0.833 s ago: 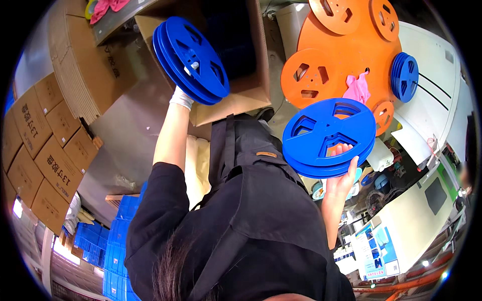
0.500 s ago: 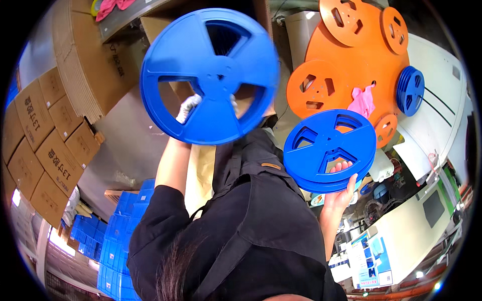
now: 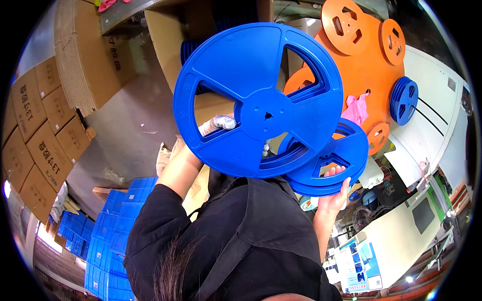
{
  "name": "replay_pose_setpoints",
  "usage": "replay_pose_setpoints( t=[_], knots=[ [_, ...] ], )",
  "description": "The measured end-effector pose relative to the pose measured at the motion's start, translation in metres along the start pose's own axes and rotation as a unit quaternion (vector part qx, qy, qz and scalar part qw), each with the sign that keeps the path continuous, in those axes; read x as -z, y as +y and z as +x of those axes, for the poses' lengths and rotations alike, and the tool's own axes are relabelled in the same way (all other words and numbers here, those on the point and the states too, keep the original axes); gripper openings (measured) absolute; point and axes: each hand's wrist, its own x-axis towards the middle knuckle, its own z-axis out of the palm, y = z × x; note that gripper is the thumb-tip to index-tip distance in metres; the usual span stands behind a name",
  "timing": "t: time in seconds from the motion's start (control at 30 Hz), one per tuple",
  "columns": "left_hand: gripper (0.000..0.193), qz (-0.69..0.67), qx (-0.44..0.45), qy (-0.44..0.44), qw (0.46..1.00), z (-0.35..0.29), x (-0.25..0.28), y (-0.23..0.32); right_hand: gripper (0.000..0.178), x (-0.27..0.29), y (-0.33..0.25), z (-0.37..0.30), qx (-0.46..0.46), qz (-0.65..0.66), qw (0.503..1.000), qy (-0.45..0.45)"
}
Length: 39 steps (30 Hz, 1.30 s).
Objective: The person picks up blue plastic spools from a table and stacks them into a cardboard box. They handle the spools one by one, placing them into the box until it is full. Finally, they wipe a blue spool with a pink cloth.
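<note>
While raised, left grip (image 3: 217,124) closed on 1 blue reel (image 3: 258,100), right grip (image 3: 332,193) clasping blue reel stack (image 3: 331,160)

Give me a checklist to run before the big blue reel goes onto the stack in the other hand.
1. Left hand grips the large blue plastic reel, gloved fingers through a spoke opening: ok.
2. Right hand supports the stack of blue plastic reels from below: ok.
3. Large reel overlaps the stack: ok.
4. Hubs lined up: cannot tell, the stack's centre is hidden.
5. Stack sits even in the hand: cannot tell.
</note>
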Motion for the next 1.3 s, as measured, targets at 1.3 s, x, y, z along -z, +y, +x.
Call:
replay_pose_setpoints(
  t=[1.3],
  knots=[
    [0.065,0.217,-0.270,0.347,0.871,0.076,0.163,0.189,0.039,0.013,0.022,-0.004,-0.034,0.033,0.999,0.000]
  ],
)
